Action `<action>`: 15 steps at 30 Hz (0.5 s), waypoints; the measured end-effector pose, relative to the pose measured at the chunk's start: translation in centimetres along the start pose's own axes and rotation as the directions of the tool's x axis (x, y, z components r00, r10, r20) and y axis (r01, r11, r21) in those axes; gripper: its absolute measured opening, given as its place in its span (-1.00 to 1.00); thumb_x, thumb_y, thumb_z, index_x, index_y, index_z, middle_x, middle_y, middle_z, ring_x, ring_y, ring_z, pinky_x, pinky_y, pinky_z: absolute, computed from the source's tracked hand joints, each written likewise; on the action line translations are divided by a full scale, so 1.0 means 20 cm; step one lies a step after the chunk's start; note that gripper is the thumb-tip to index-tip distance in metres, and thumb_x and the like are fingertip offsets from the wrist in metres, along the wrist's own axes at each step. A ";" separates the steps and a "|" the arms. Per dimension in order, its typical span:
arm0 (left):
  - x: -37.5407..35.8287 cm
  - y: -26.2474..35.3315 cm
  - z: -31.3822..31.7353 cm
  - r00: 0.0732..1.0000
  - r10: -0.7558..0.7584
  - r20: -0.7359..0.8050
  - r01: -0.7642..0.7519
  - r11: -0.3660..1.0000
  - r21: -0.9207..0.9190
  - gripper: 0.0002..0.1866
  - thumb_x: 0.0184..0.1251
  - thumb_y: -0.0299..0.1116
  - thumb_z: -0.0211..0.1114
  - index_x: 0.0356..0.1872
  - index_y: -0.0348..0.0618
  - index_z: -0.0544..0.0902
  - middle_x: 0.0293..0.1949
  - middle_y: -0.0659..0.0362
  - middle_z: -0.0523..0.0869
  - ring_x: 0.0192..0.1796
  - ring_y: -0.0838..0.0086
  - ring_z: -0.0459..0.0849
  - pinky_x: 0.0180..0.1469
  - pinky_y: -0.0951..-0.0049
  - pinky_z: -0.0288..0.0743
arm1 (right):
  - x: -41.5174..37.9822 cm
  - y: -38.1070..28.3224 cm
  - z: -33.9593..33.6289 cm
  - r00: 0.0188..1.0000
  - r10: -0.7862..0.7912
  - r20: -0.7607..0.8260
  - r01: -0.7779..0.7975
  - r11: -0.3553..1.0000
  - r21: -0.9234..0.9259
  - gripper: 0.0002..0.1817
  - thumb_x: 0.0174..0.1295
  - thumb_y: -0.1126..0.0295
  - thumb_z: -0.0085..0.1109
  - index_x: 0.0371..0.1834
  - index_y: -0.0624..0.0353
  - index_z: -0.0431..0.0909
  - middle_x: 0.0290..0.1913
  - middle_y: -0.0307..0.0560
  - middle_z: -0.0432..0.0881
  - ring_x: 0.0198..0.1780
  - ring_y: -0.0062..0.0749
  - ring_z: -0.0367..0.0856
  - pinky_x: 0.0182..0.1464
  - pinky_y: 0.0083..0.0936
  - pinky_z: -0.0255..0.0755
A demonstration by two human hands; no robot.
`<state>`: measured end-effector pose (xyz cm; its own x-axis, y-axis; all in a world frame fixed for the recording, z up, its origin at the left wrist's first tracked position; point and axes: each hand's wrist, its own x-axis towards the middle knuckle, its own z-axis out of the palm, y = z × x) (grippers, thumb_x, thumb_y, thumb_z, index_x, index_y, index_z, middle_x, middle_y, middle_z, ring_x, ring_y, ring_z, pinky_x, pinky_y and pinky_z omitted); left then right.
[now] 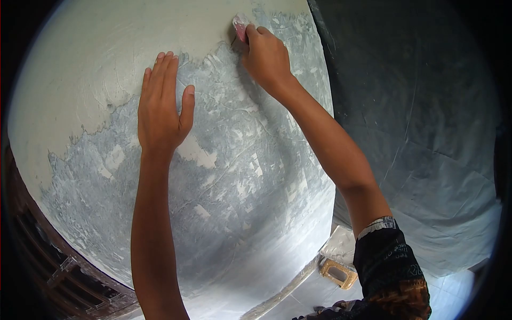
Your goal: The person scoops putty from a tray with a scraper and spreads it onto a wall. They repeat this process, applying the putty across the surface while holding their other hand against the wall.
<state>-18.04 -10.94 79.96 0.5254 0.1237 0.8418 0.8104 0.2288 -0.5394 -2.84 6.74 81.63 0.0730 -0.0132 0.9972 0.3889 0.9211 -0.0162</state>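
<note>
My left hand lies flat on the wall, its fingers stretched upward and the thumb held apart. Nothing is in it. Higher and to the right, my right hand is closed round a putty knife with a red handle smeared with white. Most of its blade is hidden by the hand. The putty knife is at the border between the smooth cream-coloured coat above and the patchy grey surface below. Pale flecks and scrape marks cover the grey part.
A dark plastic sheet hangs along the wall's right edge. At lower left is a brown wooden frame with slats. A yellowish stool or step stands on the tiled floor at lower right.
</note>
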 end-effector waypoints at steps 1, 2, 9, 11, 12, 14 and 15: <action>0.00 0.00 0.00 1.000 -0.001 0.004 0.001 1.000 0.012 -0.47 0.45 -0.28 0.13 0.33 -0.43 0.49 0.32 -0.20 0.58 0.47 0.01 0.45 0.53 -0.05 0.20 | -0.03 -0.01 0.03 0.999 -0.043 0.021 0.044 0.999 -0.017 -0.80 0.05 0.64 0.18 -0.22 0.36 0.51 -0.28 0.13 0.63 -0.22 0.04 0.69 -0.29 -0.17 0.62; -0.01 0.00 0.00 1.000 -0.003 0.007 0.002 1.000 0.007 -0.47 0.45 -0.28 0.13 0.33 -0.43 0.49 0.32 -0.20 0.58 0.47 0.01 0.45 0.53 -0.05 0.20 | -0.07 -0.05 0.04 0.995 -0.084 0.045 0.086 0.996 -0.032 -0.80 0.06 0.64 0.17 -0.21 0.38 0.51 -0.26 0.14 0.64 -0.20 0.03 0.70 -0.29 -0.19 0.64; -0.02 -0.02 -0.02 0.998 -0.003 -0.065 -0.007 0.988 -0.152 -0.49 0.52 -0.31 -0.01 0.39 -0.36 0.44 0.38 -0.13 0.53 0.51 0.04 0.40 0.57 -0.03 0.12 | -0.61 -0.48 -0.39 0.962 -0.136 0.237 0.060 0.951 0.303 -0.51 0.03 0.66 0.20 0.13 0.47 0.50 -0.24 0.11 0.57 -0.16 -0.06 0.69 -0.29 -0.26 0.62; -0.03 -0.01 -0.02 0.996 0.003 -0.090 -0.018 0.985 -0.169 -0.49 0.51 -0.29 0.03 0.36 -0.38 0.48 0.34 -0.15 0.57 0.48 0.02 0.44 0.54 -0.05 0.17 | -0.64 -0.46 -0.53 0.923 0.011 0.384 -0.184 0.890 0.417 -0.60 0.07 0.69 0.13 0.05 0.49 0.54 -0.30 0.13 0.56 -0.28 -0.04 0.67 -0.32 -0.21 0.54; -0.04 0.00 -0.01 0.994 -0.019 -0.103 -0.001 0.983 -0.186 -0.50 0.52 -0.29 0.00 0.36 -0.38 0.47 0.34 -0.15 0.57 0.48 0.02 0.44 0.54 -0.06 0.17 | -0.67 -0.43 -0.56 0.921 0.067 0.383 -0.247 0.862 0.443 -0.72 0.15 0.69 0.09 -0.06 0.49 0.59 -0.40 0.09 0.52 -0.42 -0.15 0.59 -0.37 -0.27 0.44; -0.08 0.05 0.01 0.993 -0.045 -0.107 0.022 0.978 -0.209 -0.50 0.54 -0.29 -0.03 0.37 -0.38 0.47 0.35 -0.15 0.57 0.48 0.02 0.44 0.54 -0.06 0.16 | -0.71 -0.34 -0.62 0.877 0.159 0.453 -0.392 0.782 0.484 -0.78 0.22 0.64 0.11 -0.09 0.48 0.60 -0.42 0.03 0.53 -0.43 -0.26 0.56 -0.37 -0.32 0.43; -0.12 0.09 0.02 0.992 -0.087 -0.088 0.062 0.965 -0.255 -0.47 0.58 -0.24 -0.12 0.41 -0.34 0.42 0.40 -0.12 0.52 0.52 0.04 0.38 0.57 -0.04 0.08 | -0.74 -0.29 -0.65 0.820 0.237 0.521 -0.523 0.681 0.512 -0.83 0.30 0.58 0.13 -0.12 0.46 0.62 -0.43 -0.03 0.55 -0.43 -0.37 0.53 -0.36 -0.37 0.41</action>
<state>-17.97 -10.45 76.99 0.4734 0.0181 0.8807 0.8808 -0.0173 -0.4731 5.69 -3.45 66.01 -0.3268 0.4107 0.8512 -0.2439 0.8335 -0.4958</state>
